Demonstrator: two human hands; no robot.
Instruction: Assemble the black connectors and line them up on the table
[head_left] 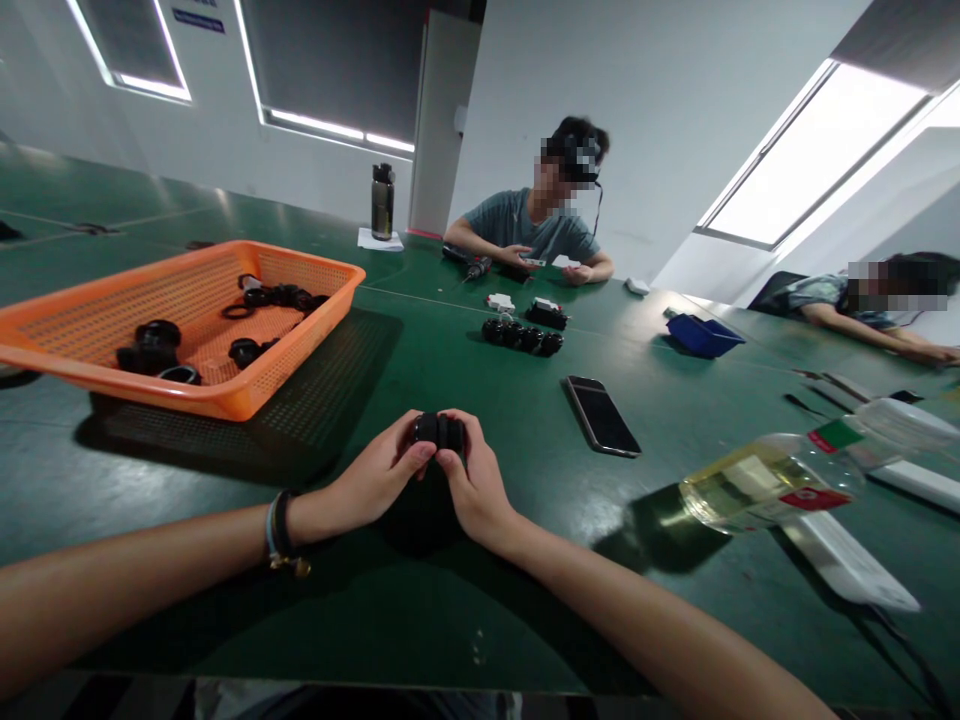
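Amid pale walls (660,130), inside the near edge of the green tabletop (442,365), your hands (384,470) gripped a rounded black part (427,428).

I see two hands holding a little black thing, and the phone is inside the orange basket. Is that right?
Not quite: the phone isn't inside the orange basket. The head view shows it lying on the green table, to the right of the hands. The left hand and right hand are holding a little black thing.
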